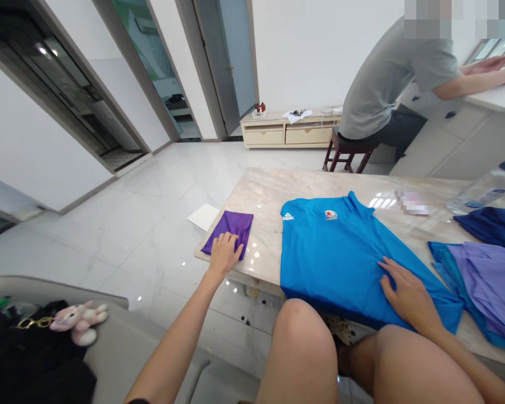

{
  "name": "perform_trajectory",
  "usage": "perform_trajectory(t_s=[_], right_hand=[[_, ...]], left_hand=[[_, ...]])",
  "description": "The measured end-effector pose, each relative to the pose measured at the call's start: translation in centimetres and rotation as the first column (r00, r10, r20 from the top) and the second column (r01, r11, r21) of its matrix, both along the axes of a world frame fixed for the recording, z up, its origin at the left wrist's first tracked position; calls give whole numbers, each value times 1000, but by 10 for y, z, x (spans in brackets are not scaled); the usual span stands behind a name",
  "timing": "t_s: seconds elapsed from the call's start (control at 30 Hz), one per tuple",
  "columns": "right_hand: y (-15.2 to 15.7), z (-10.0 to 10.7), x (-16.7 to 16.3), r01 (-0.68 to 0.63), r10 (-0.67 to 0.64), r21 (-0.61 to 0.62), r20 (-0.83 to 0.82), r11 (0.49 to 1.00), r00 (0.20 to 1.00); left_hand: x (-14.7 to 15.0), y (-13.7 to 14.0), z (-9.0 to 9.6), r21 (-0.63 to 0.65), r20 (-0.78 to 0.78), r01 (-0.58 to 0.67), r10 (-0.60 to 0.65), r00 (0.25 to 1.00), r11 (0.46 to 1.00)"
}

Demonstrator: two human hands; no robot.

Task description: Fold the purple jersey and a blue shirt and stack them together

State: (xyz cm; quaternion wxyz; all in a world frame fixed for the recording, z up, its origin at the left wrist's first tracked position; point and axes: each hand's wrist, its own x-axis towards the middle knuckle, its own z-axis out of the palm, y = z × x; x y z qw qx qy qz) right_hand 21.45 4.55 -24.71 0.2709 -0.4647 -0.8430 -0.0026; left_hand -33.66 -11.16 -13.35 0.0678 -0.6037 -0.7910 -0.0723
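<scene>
Left hand (pixel 224 250) is resting on folded purple cloth (pixel 240 221), centre; right hand (pixel 409 293) on unfolded shirt (pixel 326 255), lower right; grips apart.

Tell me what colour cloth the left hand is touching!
The flat, folded cloth is purple, best seen in the head view.

Pale table (pixel 263 193) — blue shirt (pixel 328 255), purple cloth (pixel 232 223).

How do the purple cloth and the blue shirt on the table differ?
The purple cloth is folded small; the blue shirt is spread out and larger. The cloth lies at a corner of the table; the shirt drapes over the near edge. Both lie under a hand: left hand on the cloth, right hand on the shirt.
</scene>
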Motion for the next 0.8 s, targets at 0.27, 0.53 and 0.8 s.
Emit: perform_trajectory(t_s=[0.27,0.53,0.8], right_hand=[[-3,7,-3,10,-10,-12,-6,1000,1000],[-4,11,-4,-1,0,19,12,1000,1000],[-4,8,-4,10,-10,17,14,1000,1000]], left_hand=[[9,20,-10,-128,-23,-119,117,993,985],[-1,17,-17,124,252,33,-64,966,992],[-1,28,-50,-79,157,-14,27,987,997]])
